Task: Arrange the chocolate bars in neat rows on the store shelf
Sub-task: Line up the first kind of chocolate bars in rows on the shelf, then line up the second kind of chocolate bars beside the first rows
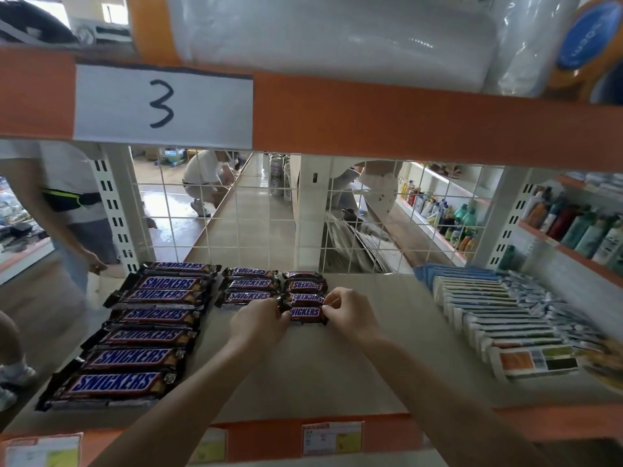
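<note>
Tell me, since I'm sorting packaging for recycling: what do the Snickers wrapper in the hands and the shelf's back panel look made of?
Snickers bar, pinched at its ends by the left hand and right hand: glossy brown plastic-type film, judging by its sheen and crimped ends. Back panel: white wire grid, probably coated metal; the aisle shows through its squares.

Two bare forearms reach in from the lower edge of the view, ending in the left hand (259,323) and the right hand (350,315). No sleeves, gloves, rings, watch or bracelets show. The fingernails (325,307) are short and unpainted.
</note>
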`<action>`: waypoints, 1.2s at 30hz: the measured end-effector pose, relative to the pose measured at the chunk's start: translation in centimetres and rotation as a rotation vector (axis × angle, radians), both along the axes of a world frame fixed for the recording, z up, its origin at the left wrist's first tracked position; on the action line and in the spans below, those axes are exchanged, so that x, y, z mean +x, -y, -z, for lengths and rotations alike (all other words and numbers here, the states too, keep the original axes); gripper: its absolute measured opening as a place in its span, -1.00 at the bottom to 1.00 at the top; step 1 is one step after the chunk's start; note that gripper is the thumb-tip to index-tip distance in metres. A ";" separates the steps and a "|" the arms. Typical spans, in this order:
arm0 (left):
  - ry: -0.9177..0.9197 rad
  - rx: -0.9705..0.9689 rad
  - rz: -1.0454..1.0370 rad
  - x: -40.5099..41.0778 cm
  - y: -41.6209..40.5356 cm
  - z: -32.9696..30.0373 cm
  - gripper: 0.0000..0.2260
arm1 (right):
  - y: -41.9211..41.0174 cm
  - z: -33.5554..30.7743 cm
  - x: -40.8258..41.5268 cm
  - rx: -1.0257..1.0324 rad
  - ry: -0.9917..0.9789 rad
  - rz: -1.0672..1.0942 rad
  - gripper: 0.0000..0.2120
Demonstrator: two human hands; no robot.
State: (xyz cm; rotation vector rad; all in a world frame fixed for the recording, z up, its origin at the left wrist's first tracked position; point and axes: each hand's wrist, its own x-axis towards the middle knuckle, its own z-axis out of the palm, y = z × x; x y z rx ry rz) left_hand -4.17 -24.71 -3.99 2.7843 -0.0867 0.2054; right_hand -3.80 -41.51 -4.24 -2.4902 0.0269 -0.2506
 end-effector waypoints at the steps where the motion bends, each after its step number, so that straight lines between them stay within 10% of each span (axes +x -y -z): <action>1: 0.020 -0.004 -0.002 0.0 0.0 0.0 -0.73 | 0.0 0.0 0.0 -0.008 0.012 0.007 -0.86; 11: 0.235 0.039 0.188 0.6 1.8 0.1 -0.68 | 1.6 -0.5 -1.9 -0.402 0.109 0.050 -0.59; 36: 0.217 -0.090 0.698 -5.0 15.9 -0.7 -0.66 | 11.2 -2.3 -12.2 -0.428 0.054 0.370 -0.49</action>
